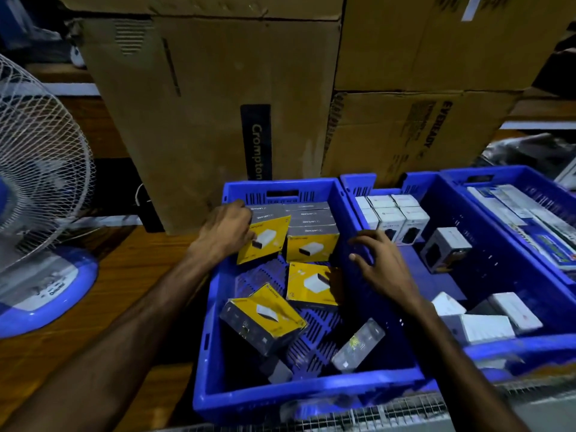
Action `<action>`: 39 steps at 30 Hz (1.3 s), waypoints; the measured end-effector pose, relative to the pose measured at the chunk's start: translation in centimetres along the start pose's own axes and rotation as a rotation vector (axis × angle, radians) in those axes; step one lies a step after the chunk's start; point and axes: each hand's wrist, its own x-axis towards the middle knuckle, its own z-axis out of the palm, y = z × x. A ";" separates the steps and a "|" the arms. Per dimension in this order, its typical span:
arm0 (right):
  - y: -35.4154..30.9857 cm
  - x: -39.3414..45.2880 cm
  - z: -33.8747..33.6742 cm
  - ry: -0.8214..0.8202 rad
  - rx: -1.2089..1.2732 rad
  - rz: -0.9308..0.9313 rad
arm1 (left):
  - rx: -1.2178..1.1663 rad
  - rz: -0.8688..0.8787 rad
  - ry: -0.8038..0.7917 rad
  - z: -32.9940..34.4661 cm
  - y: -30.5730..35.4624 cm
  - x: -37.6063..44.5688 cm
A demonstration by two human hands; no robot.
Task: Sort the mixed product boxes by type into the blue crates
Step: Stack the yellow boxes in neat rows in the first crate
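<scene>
The left hand [226, 230] grips a yellow box [265, 240] at its left edge, fingers curled round it. The box is tilted, yellow face up and toward the camera, at the far left of the left crate [215, 307]. Beside it on the right, a second yellow box [312, 247] stands upright at the front of a row of grey-topped boxes [307, 218] packed against the crate's far wall. A third yellow box [311, 285] lies flat near the crate's middle, and a fourth [265, 318] lies tilted toward the near left, long axis running diagonally. A clear packet [358, 344] lies near the near right corner.

The right hand [385, 263] hovers over the wall between the left crate and the middle crate [486, 350], fingers spread wide and holding nothing. The middle crate holds white boxes [394, 216] in upright rows at its far left corner, one grey box [444, 249] alone and tilted near the middle, and loose white boxes [486, 319] at the near edge. The right crate [467, 176] holds long flat packs [530, 213].

Big cardboard cartons [202, 120] stand behind the crates. A fan [40, 182] stands on the wooden bench [140, 275] at left.
</scene>
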 end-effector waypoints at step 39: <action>-0.3 -0.2 0.4 0.004 0.010 0.058 | 0.481 -0.004 0.015 4.6 -0.9 3.2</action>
